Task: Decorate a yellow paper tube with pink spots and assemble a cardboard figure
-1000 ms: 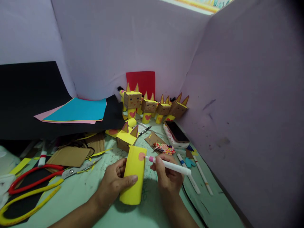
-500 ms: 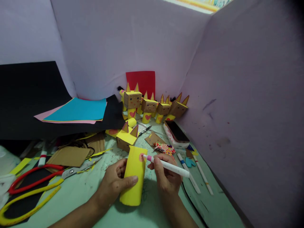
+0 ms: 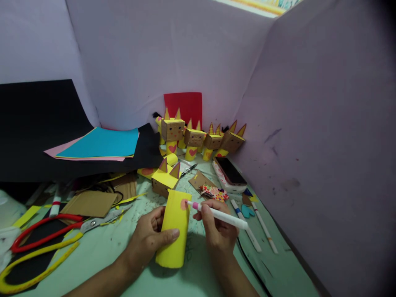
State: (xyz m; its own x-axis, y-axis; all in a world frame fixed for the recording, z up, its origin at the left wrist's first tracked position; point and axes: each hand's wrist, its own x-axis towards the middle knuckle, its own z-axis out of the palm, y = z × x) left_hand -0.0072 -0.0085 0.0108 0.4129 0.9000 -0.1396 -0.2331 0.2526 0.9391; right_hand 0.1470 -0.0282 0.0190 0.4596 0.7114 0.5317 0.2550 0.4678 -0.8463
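Observation:
A yellow paper-covered tube (image 3: 173, 239) stands tilted in front of me, with a pinkish-orange round spot near its upper right edge. My left hand (image 3: 150, 237) is closed around its left side, thumb across the front. In my right hand (image 3: 218, 229) is a white marker pen (image 3: 227, 217) with a pink collar, its tip at the spot. Right behind the tube sits a yellow-topped cardboard box head (image 3: 165, 181) with two pointed ears.
Scissors (image 3: 93, 224) with red and yellow handles lie at left, near cardboard pieces (image 3: 91, 203). Coloured paper sheets (image 3: 102, 142) rest on black card. Several box-headed figures (image 3: 194, 137) stand at the back. A phone (image 3: 229, 170) and more markers (image 3: 264, 227) are at right.
The marker tip has shifted very slightly right on the spot. Both hands and the tube otherwise keep their places.

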